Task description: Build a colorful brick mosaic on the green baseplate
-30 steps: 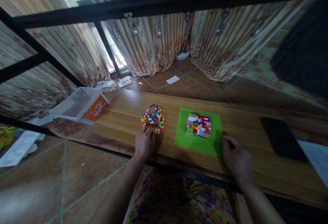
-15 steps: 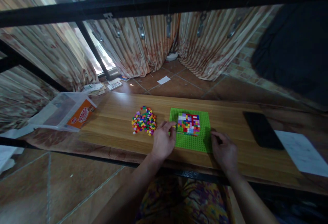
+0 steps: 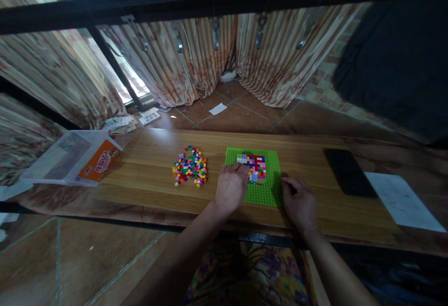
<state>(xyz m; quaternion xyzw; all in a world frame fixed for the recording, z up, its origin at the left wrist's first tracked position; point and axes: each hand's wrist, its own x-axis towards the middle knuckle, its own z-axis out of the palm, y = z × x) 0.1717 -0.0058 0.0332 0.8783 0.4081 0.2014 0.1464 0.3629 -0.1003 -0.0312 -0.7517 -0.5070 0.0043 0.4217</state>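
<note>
A green studded baseplate [image 3: 272,194] lies on the wooden board, bearing a low block of multicoloured toy bricks [image 3: 258,166]. My left hand [image 3: 231,188] reaches over the plate's left side, its fingers closed and their tips at the left part of the block. The small yellow brick in its pinch a moment ago is now hidden by the fingers. At the plate's right edge my right hand [image 3: 299,203] is curled, thumb and forefinger closed against that edge. A pile of loose small bricks [image 3: 191,168] lies left of my left hand.
A clear plastic box [image 3: 59,156] with an orange label stands at the board's [image 3: 147,170] left end. To the right lie a black phone-like slab [image 3: 350,173] and a white sheet of paper [image 3: 402,201]. A dark metal bar [image 3: 210,4] crosses above, before striped curtains.
My left hand has moved rightward, from beside the brick block onto its left part, covering the yellow brick. The right hand stays at the plate's edge. The whole view has shifted slightly.
</note>
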